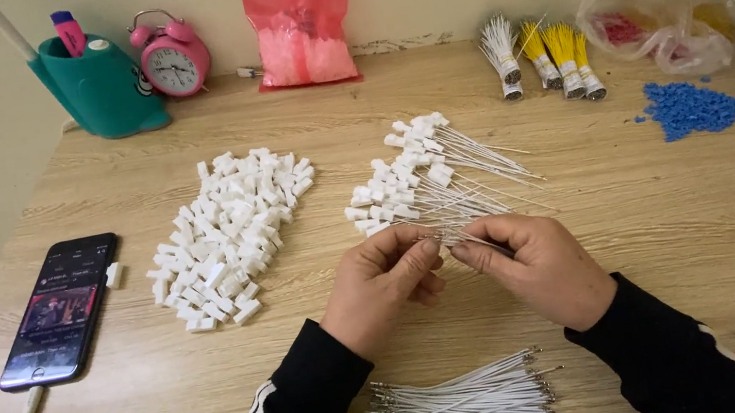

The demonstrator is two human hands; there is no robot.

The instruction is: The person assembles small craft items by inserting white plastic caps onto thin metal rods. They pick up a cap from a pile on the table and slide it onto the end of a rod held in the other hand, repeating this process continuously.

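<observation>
My left hand (pixel 384 278) and my right hand (pixel 534 264) meet at the middle of the wooden table (pixel 684 215), fingertips pinched together on a thin white wire (pixel 459 239). Just beyond them lies a pile of white wires with white plastic caps fitted (pixel 412 180). A heap of loose white plastic caps (pixel 229 228) sits to the left. A bundle of bare white wires with metal ends (pixel 467 399) lies near the front edge, between my black sleeves.
A phone (pixel 59 309) on a cable lies at the left. Against the wall stand a teal holder (pixel 97 82), a pink alarm clock (pixel 170 61) and a red bag (pixel 302 25). White and yellow wire bundles (pixel 545 55), plastic bags (pixel 654 28) and blue pellets (pixel 691 106) lie at the right.
</observation>
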